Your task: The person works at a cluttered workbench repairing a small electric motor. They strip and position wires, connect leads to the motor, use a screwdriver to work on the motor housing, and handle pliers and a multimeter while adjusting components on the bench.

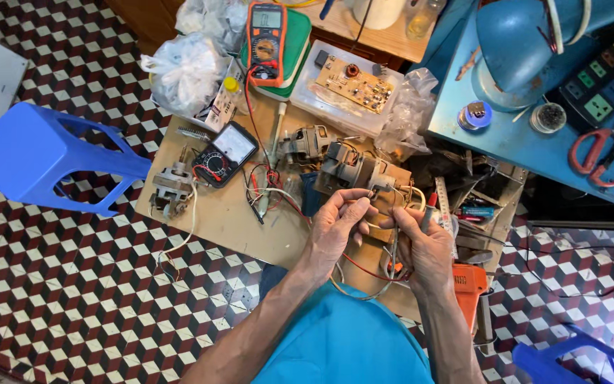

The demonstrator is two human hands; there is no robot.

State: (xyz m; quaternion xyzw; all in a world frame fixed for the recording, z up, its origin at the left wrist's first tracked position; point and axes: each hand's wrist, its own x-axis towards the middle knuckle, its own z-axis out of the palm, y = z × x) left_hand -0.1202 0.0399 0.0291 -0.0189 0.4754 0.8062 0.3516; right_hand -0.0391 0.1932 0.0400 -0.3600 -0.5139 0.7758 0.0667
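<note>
A teal shirt (342, 348) filled the foreground. Above it, the left hand (335, 227) pinched thin wires (385, 206) beside a small motor (353, 171); the right hand (424, 245) gripped a red-tipped probe (429, 210). In that tangle, the probe could slip and bridge bare leads.

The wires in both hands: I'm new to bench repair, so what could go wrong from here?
The left hand and right hand pinch thin wires running to the small motor; pulling could snap a joint. Red test leads tangle close by and may snag. The orange tool sits near the board's edge and might get knocked off.
</note>
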